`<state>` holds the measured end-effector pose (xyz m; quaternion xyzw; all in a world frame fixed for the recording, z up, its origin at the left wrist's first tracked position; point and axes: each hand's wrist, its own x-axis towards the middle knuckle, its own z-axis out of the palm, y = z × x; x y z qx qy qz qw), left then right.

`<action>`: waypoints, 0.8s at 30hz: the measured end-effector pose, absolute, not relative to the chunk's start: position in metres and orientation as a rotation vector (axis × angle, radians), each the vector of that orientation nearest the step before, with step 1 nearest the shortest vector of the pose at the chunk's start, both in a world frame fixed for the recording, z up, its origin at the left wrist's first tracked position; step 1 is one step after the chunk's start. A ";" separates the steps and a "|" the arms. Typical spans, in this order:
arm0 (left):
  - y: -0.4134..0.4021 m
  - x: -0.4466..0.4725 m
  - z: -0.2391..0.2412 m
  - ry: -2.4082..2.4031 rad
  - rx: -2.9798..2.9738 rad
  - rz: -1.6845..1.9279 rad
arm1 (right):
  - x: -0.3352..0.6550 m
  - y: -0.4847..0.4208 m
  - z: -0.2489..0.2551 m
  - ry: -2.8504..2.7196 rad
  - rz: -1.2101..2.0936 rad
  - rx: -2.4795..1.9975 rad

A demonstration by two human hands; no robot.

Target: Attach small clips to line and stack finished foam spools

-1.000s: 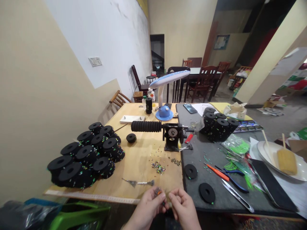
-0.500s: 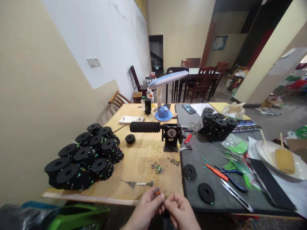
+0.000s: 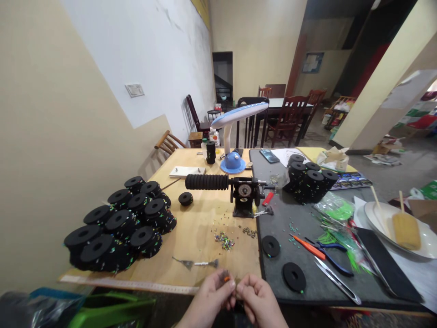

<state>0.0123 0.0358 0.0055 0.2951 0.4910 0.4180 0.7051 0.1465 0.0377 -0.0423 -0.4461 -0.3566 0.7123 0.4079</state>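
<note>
At the table's near edge, my left hand [image 3: 213, 294] is closed, with a small orange-marked piece [image 3: 227, 278] showing among its fingers; its kind is too small to make out. Right beside it, my right hand [image 3: 257, 296] is pinched, fingertips close to the left thumb. Whatever lies between those right fingertips is hidden. Just beyond the hands are a pile of tiny coloured beads [image 3: 224, 240], small dark metal bits [image 3: 250, 232] and a thin white-handled brush-like tool [image 3: 205, 263]. Black foam discs [image 3: 294, 276] lie on the grey mat to the right.
Stacked black foam spools [image 3: 118, 221] fill the left side. A hand-cranked winder [image 3: 244, 196] carrying a row of foam discs [image 3: 206, 181] stands mid-table before a blue lamp [image 3: 232, 161]. Orange cutter [image 3: 309, 246], pliers [image 3: 332, 255], tweezers [image 3: 336, 280] and a plate [image 3: 375, 218] sit on the right.
Both hands have shifted very slightly to the right, staying close together with fingers pinched. The things on the table have not moved.
</note>
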 end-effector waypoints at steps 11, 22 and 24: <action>0.037 0.013 0.010 1.143 0.877 0.882 | 0.151 0.042 -0.025 -0.954 1.759 -1.194; 0.035 0.015 0.015 1.113 0.878 0.868 | 0.156 0.042 -0.018 -0.823 1.655 -1.174; 0.035 0.015 0.014 1.087 0.863 0.869 | 0.157 0.042 -0.015 -0.824 1.628 -1.171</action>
